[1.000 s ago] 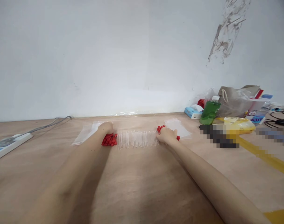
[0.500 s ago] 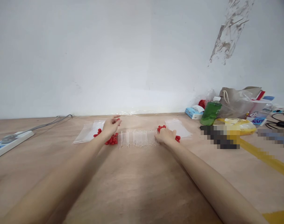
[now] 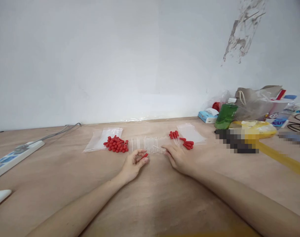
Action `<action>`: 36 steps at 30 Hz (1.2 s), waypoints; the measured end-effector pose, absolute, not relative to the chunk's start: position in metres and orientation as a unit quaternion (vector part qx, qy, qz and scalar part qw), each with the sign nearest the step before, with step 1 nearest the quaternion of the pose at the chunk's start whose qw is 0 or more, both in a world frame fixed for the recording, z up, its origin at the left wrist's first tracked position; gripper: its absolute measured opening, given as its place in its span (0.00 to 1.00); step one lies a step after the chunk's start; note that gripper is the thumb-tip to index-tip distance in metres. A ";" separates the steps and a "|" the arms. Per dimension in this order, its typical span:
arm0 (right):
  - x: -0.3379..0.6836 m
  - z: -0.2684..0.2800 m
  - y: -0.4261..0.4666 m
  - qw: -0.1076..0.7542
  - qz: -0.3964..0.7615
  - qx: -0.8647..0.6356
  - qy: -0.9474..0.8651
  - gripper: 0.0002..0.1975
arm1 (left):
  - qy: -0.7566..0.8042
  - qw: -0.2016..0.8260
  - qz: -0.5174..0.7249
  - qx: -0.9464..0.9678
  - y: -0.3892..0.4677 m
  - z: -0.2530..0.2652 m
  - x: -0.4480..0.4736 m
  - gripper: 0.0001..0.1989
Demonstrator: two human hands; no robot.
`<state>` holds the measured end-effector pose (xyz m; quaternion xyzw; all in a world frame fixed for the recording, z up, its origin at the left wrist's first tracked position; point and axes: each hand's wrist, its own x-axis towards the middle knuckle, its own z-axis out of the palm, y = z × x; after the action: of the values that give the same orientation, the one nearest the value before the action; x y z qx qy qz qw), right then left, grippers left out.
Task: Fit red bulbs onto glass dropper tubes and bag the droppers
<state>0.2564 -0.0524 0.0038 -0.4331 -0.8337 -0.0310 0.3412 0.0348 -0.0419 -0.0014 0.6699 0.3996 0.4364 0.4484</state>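
My left hand [image 3: 134,165] is closed on a red rubber bulb [image 3: 145,155], pinched between thumb and fingers just in front of the row of tubes. Thin clear dropper tubes [image 3: 140,144] lie side by side across the middle of the table. One clear dropper tube [image 3: 158,147] slants leftward out of the fingertips of my right hand [image 3: 178,158], which pinch its near end. To the left of the row is a pile of red rubber bulbs [image 3: 114,144]. Right of it, behind my right hand, lie several droppers with red bulbs [image 3: 174,134] fitted on clear tubes, and more red-bulbed ones [image 3: 188,144] beside them.
Clear plastic bags [image 3: 97,140] lie at the left, others [image 3: 191,133] at the right. A power strip [image 3: 24,154] with a grey cable is far left. A tissue pack [image 3: 207,116], a green bottle [image 3: 226,114] and a yellow package [image 3: 258,128] stand at the right.
My left hand has come from the bulb pile toward me and right, carrying a red bulb. My right hand has drawn nearer and now holds a tube. The view has shifted slightly.
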 end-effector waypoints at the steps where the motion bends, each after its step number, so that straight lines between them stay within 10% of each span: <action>1: 0.255 -0.002 -0.056 0.354 -0.041 -0.416 -0.837 0.13 | 0.401 0.416 0.428 0.695 -0.042 -0.001 0.034 0.16; 36: 0.254 0.001 -0.059 0.296 0.002 -0.384 -0.874 0.11 | 0.390 0.279 0.348 0.806 -0.057 0.000 0.033 0.10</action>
<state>0.2538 -0.0589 0.0010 -0.3842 -0.8744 0.0017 0.2965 0.0329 -0.0565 -0.0004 0.8058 0.3899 0.3475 0.2790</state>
